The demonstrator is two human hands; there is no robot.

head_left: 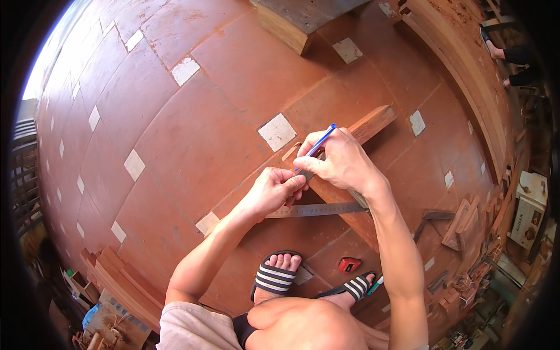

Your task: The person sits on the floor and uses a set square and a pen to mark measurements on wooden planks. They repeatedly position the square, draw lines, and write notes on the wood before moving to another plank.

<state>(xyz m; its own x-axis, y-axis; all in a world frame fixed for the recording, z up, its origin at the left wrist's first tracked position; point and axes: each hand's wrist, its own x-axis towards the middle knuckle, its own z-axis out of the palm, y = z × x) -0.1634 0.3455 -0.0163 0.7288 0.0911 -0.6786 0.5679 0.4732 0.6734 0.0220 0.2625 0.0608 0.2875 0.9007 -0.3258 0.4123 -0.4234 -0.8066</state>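
A blue pen [322, 140] slants up out of my right hand [341, 160], its tip down by my left fingertips. My left hand [279, 189] is closed in a pinch beside that tip, at a narrow grey edge; what exactly it grips is hidden. Below the hands, a steel ruler blade [318, 210] with graduations lies across a reddish wooden board [350, 214]. Another squared wooden piece [376, 122] extends out to the right beyond my right hand. A small wood offcut [290, 153] shows just past my left fingers.
A red tape measure [349, 265] lies near my sandalled feet [277, 274]. A large wooden block [291, 23] stands ahead. Long timbers [466, 76] line the right side, boards [125, 283] the lower left. Loose offcuts [461, 224] are piled right. Another person's legs [513, 64] show far right.
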